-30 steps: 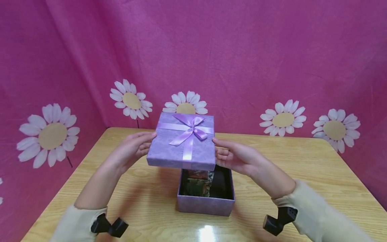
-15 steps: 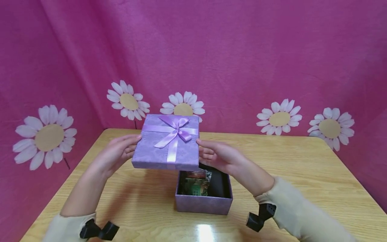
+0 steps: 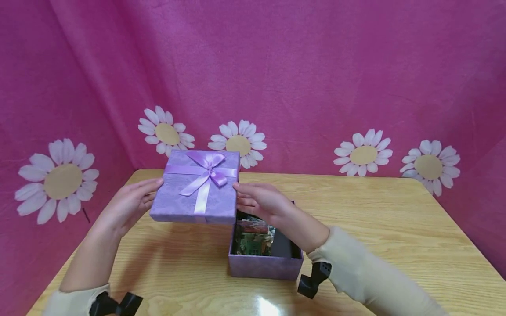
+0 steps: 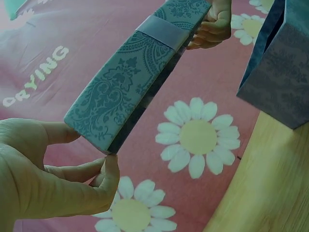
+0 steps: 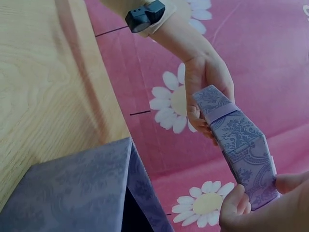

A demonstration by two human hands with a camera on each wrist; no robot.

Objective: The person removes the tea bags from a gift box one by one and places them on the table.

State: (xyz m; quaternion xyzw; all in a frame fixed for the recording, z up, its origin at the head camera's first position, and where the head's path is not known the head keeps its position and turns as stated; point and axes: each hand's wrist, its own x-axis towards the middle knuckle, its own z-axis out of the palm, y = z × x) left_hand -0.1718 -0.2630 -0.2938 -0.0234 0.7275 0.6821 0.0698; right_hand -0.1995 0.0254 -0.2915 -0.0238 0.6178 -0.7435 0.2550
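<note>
Both hands hold up a purple patterned box lid (image 3: pixel 178 199) with a satin ribbon and bow on top, raised above the table. My left hand (image 3: pixel 128 204) pinches its left edge, thumb on top and fingers beneath; the left wrist view shows the same grip on the lid's corner (image 4: pixel 104 101). On the opposite edge my right hand (image 3: pixel 266 202) pinches it likewise. Below and to the right stands the purple box base (image 3: pixel 265 267), uncovered, with picture-printed items (image 3: pixel 254 241) on its left side and a dark interior. The right forearm passes over the base's back right part.
A wood-grain table (image 3: pixel 375 228) carries the box. Behind it hangs a magenta cloth (image 3: pixel 300 79) printed with white daisies. Black cameras sit on both wrists, including one (image 3: pixel 314 279) near the base's front right corner.
The lid has moved left with both hands, away from above the box base. More of the base's inside and its printed contents now shows. The base stays on the table.
</note>
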